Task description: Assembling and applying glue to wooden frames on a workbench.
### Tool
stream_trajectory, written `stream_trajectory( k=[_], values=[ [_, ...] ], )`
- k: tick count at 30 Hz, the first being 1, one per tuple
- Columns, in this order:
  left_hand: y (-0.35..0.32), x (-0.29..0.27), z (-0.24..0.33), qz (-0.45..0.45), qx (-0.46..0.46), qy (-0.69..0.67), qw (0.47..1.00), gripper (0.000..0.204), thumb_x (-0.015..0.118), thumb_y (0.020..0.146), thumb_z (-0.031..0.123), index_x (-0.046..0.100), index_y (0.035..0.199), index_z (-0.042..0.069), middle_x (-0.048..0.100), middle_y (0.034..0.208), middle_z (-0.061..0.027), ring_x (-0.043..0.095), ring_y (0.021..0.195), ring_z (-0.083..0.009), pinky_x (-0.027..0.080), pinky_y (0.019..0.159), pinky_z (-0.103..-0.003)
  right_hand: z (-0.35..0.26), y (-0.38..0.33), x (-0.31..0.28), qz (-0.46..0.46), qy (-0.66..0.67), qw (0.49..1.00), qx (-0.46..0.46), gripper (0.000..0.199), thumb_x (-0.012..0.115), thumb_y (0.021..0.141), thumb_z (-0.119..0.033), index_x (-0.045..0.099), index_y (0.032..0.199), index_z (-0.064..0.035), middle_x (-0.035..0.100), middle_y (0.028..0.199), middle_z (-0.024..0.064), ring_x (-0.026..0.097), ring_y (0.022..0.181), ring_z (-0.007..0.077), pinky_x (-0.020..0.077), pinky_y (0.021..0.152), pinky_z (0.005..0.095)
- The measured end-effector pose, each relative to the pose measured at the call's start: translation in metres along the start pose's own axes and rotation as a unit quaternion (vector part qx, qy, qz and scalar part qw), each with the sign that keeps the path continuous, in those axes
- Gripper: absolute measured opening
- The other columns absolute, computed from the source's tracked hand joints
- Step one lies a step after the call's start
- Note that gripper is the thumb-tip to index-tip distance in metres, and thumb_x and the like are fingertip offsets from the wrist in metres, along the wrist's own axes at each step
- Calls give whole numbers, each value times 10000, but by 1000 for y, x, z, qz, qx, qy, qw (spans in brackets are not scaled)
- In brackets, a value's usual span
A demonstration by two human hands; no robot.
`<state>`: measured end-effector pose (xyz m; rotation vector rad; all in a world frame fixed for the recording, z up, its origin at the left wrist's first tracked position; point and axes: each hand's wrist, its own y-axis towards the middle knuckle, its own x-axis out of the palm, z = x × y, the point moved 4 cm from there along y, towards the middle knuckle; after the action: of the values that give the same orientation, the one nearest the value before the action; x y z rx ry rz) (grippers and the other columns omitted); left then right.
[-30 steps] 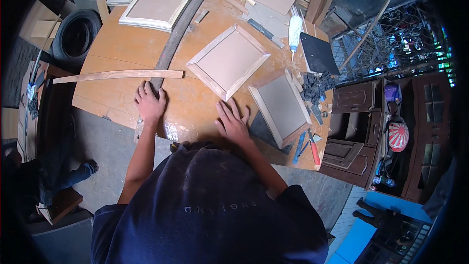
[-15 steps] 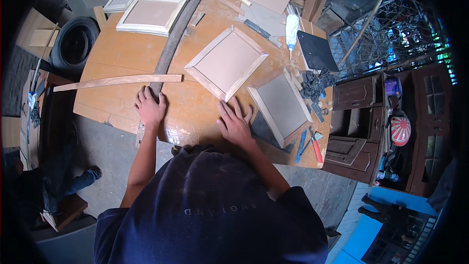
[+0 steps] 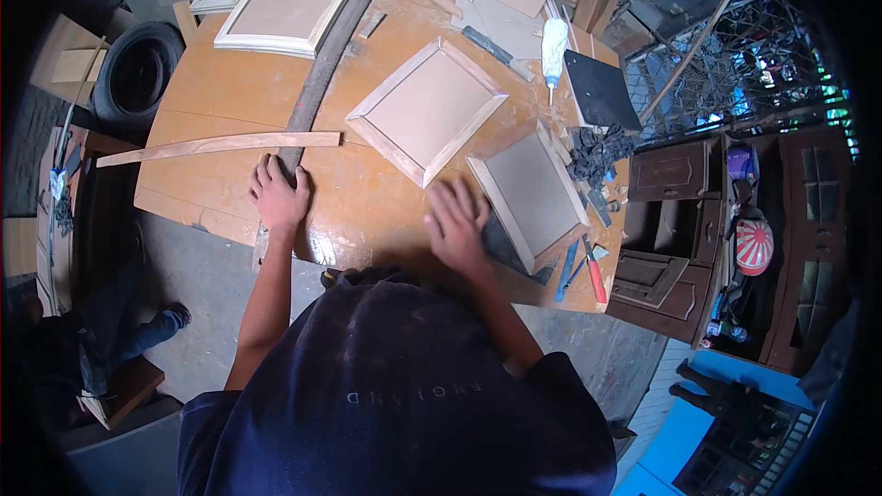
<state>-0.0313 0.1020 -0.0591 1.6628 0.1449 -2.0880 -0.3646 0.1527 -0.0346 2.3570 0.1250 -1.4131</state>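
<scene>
My left hand (image 3: pixel 278 195) rests over the near end of a long dark wooden bar (image 3: pixel 314 92), fingers apart, not visibly gripping it. A thin curved wooden strip (image 3: pixel 230 141) crosses the bar just beyond my fingertips. My right hand (image 3: pixel 457 228) is slightly blurred, fingers loosely extended, with nothing visible in it. It hovers at or just above the tabletop; whether it touches is unclear. Beyond it lies a framed wooden panel (image 3: pixel 430 112) with a beige centre. To its right a second framed panel (image 3: pixel 530 195) lies partly over a dark flat sheet (image 3: pixel 499 243).
Pale framed panels (image 3: pixel 280 16) lie at the far left of the orange-brown table (image 3: pixel 216 96). On the right are a white glue bottle (image 3: pixel 553 48), a black board (image 3: pixel 602 92), crumpled dark cloth (image 3: pixel 597 154) and a red-handled tool (image 3: pixel 595 277). A tyre (image 3: pixel 138 76) stands left.
My right hand has drawn away from the near corner of the first framed panel, shifting slightly right and nearer to me. My left hand stays on the bar. The view has shifted slightly.
</scene>
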Motion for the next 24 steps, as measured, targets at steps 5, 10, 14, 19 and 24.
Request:
stream_trajectory(
  k=[5, 10, 14, 19, 24],
  values=[
    [0, -1, 2, -2, 1, 2, 1000, 632, 572, 908, 438, 491, 1392, 40, 465, 1485, -141, 386, 1382, -359, 285, 1126, -541, 93, 12, -43, 156, -79, 969, 175, 541, 574, 973, -287, 479, 1446, -43, 479, 1500, 161, 364, 1447, 355, 207, 1144, 565],
    [-1, 3, -1, -2, 7, 17, 1000, 631, 572, 914, 437, 490, 1392, 34, 466, 1483, -143, 381, 1384, -363, 285, 1122, -549, 221, 8, -103, 238, -64, 934, 257, 625, 561, 992, -366, 403, 1499, -36, 432, 1511, 240, 374, 1421, 413, 281, 1167, 503],
    [-1, 2, 3, -7, 6, 18, 1000, 624, 575, 919, 430, 490, 1391, 30, 466, 1482, -146, 385, 1379, -366, 286, 1122, -549, 296, 5, -93, 227, -109, 877, 408, 611, 544, 988, -391, 433, 1483, -49, 433, 1498, 268, 389, 1390, 463, 269, 1161, 569],
    [-3, 0, -1, -9, 0, 28, 1000, 627, 571, 920, 427, 483, 1398, 31, 460, 1487, -148, 386, 1377, -368, 287, 1127, -537, 308, 13, -84, 55, -125, 847, 514, 521, 593, 950, -375, 562, 1401, -116, 537, 1412, 248, 560, 1236, 446, 388, 1055, 598],
    [1, 1, 4, -16, -1, 17, 1000, 629, 571, 916, 427, 485, 1395, 29, 463, 1485, -146, 387, 1379, -366, 286, 1131, -536, 305, 21, -106, 182, -169, 835, 492, 182, 759, 789, -203, 797, 915, -77, 734, 864, 211, 716, 832, 400, 561, 778, 466]
  ],
)
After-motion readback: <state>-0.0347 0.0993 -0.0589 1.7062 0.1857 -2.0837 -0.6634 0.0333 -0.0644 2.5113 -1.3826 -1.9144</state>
